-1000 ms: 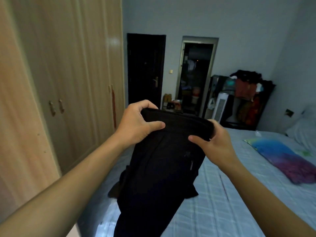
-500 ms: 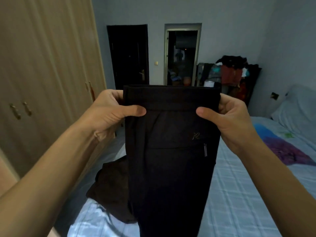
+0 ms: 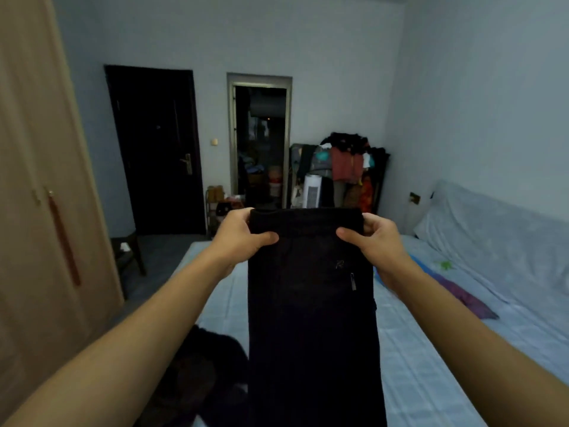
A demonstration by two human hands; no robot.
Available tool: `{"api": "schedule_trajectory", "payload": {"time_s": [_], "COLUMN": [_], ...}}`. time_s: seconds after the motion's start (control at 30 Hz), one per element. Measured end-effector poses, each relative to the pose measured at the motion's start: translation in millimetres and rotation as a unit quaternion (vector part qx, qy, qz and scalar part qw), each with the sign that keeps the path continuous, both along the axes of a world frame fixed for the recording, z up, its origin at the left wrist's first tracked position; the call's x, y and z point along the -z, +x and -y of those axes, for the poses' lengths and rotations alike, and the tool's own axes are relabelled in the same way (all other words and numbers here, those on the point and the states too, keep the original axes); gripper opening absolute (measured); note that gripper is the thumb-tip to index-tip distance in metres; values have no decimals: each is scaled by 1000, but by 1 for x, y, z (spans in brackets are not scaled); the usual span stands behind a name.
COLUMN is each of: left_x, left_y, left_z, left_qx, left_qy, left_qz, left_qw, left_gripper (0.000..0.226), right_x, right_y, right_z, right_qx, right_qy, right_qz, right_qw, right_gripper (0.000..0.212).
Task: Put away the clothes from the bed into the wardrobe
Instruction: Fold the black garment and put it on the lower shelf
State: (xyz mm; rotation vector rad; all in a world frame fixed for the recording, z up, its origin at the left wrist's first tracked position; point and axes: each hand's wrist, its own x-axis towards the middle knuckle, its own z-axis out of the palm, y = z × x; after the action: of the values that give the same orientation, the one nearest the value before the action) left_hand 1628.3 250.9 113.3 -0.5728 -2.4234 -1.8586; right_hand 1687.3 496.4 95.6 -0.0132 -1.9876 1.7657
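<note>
Bedroom, dim light: a person holds black trousers (image 3: 311, 303) at arm's length over the bed (image 3: 431, 365), waistband pulled level btwn both hands. Left hand (image 3: 238, 238) pinches the waistband's 9 o'clock corner, thumb across the front, fingers tucked behind; right hand (image 3: 377, 238) grips the 3 o'clock corner the same way.

A sec ago the waistband was bunched and tilted, hands close together. Half a sec ago it was stretched flat but nearer the camera. Now the arms are pushed further out and the legs hang straight to 6 o'clock, out of frame. Likely meaning: garment shaken out and squared, prob. ready for a fold before it goes away; nothing's in the wardrobe (image 3: 46, 211) yet from this pair of hands, doors at 9 o'clock look closed.

The trousers: plain black, matte fabric, soft and limp, w/ a small pale logo and a short zip pull just below the right hand. Legs lie one over the other, no obvious twist.

A second dark garment (image 3: 203, 374) lies crumpled on the bed at 7 o'clock, beside the hanging legs, so more remains to be put away.
</note>
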Motion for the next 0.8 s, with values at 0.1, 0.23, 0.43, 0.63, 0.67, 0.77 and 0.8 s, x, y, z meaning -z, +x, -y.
{"api": "schedule_trajectory", "payload": {"time_s": [0.1,0.23,0.43,0.63,0.67,0.77,0.8], "left_x": [-35,-106,-145,-68,-49,13,33], "left_y": [-54,-75,-50,-15,-7,22,35], "left_z": [-26,-32,-14,5,7,9,10], "left_qx": [16,24,38,39,41,40,42], "left_qy": [5,42,74,15,6,-17,-26], "left_qz": [-48,-179,-248,-177,-158,-97,-81], "left_qw": [999,983,965,983,987,994,995], "left_gripper": [31,33,38,30,30,31,31], "right_x": [-33,-111,-149,-64,-42,25,47], "right_y": [-48,-60,-31,-2,4,32,44], "right_z": [-24,-31,-17,-18,-17,-17,-16], "right_qx": [24,30,-9,-41,-47,-53,-55], "right_qy": [14,54,66,85,81,60,53], "right_qz": [-45,-163,-235,-161,-142,-80,-60], "right_qw": [999,985,970,982,985,994,995], "right_gripper": [24,29,30,27,26,28,28]}}
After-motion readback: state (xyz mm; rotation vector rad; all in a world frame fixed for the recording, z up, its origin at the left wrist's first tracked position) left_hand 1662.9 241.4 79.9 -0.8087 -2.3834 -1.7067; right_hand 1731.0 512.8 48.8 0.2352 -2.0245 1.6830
